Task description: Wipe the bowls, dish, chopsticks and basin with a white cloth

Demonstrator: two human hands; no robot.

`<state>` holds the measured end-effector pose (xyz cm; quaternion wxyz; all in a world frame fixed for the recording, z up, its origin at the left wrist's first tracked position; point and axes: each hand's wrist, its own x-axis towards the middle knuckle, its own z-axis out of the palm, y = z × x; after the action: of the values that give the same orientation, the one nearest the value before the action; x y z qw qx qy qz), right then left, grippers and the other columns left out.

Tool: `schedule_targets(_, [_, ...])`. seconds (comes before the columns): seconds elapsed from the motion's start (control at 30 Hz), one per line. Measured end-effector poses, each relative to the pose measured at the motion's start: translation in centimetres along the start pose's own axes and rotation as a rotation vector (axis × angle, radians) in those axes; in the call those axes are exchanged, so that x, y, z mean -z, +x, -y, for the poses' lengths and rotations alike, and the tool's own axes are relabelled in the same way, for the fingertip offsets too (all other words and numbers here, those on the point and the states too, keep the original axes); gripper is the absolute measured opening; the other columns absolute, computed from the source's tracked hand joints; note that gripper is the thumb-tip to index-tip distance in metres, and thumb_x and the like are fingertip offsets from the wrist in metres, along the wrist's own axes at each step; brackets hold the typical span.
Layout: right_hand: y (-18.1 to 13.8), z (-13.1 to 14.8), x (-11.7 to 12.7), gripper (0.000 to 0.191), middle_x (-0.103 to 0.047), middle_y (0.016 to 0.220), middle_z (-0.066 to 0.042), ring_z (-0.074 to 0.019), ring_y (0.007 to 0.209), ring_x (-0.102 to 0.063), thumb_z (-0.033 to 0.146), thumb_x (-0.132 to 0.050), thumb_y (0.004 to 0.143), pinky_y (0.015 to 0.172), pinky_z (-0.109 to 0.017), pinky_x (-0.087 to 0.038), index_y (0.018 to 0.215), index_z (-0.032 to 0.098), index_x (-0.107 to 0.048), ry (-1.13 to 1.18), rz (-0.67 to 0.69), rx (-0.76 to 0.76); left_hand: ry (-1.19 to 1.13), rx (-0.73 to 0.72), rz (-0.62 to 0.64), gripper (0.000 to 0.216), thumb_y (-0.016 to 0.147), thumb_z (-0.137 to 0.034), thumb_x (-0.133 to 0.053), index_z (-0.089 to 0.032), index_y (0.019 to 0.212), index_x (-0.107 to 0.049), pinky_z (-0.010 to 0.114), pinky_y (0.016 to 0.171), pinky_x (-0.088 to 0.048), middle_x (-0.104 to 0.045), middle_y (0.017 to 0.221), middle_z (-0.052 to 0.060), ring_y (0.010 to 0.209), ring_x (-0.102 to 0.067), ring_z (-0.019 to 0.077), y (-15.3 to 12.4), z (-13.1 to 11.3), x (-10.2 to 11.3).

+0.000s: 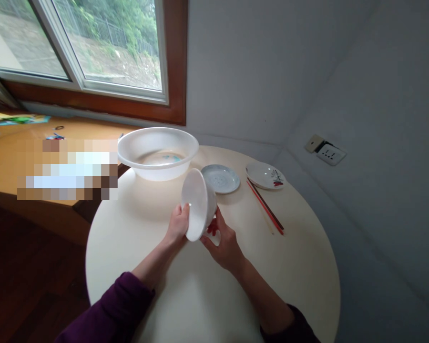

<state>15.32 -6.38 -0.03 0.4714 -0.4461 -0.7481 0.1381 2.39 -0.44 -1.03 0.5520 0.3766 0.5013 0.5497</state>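
A white bowl (197, 206) is tipped on its side above the round table, its inside facing left. My left hand (178, 224) grips it at the near-left rim, thumb against the inside and the other fingers hidden behind. From the right, my right hand (223, 240) curls around the outer wall and foot, with the thumb at the lower edge. A red mark on the bowl's outside shows between the right fingers. Just behind the bowl lies a pale patterned plate (221, 178).
A large translucent basin (158, 171) stands at the table's far left. A white dish with a red and black motif (264, 175) sits at the back right, with red and dark chopsticks (266, 207) beside it. A wooden desk (3, 166) adjoins on the left; walls close in behind and right.
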Motion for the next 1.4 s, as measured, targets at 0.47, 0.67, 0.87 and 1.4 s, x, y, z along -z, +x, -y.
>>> schedule_targets(0.47, [-0.4,-1.8,-0.5,0.077,-0.059,0.085,-0.005,-0.016,0.069,-0.057,0.048,-0.052,0.079,0.059,-0.028,-0.051,0.14,0.016,-0.017,0.323,0.007,-0.2,0.053,-0.096,-0.097,0.027,0.075,-0.043,-0.054,-0.016,0.072,-0.053,0.025,0.051,-0.038,-0.053,0.06,0.0,0.056,-0.047,0.0129,1.0,1.1,0.7])
schedule_targets(0.67, [-0.4,-2.3,-0.2,0.05,-0.06,0.075,-0.004,-0.0184,0.072,-0.057,0.042,-0.05,0.079,0.062,-0.027,-0.049,0.121,0.015,-0.044,0.242,-0.042,-0.253,0.152,-0.19,-0.102,0.023,0.081,-0.038,-0.048,-0.017,0.075,-0.053,0.025,0.059,-0.04,-0.056,0.069,0.001,0.064,-0.05,0.014,0.6,0.4,0.7])
schedule_targets(0.87, [-0.2,-2.4,-0.1,0.033,-0.063,0.079,-0.006,-0.0194,0.073,-0.057,0.041,-0.043,0.082,0.066,-0.03,-0.047,0.098,0.015,-0.055,0.236,-0.113,-0.282,0.189,-0.234,-0.1,0.02,0.082,-0.035,-0.047,-0.017,0.075,-0.051,0.025,0.058,-0.039,-0.053,0.068,0.0,0.063,-0.048,0.0135,0.3,0.1,0.6])
schedule_targets(1.4, [-0.1,-3.8,-1.4,0.028,-0.046,0.054,0.004,-0.01,0.048,-0.043,0.045,-0.047,0.075,0.043,-0.021,-0.038,0.068,0.018,-0.05,0.506,-0.34,-0.607,0.059,-0.228,-0.058,0.023,0.084,-0.039,-0.043,-0.019,0.072,-0.043,0.018,0.039,-0.033,-0.042,0.055,-0.007,0.041,-0.037,0.0061,-0.2,-0.6,0.4])
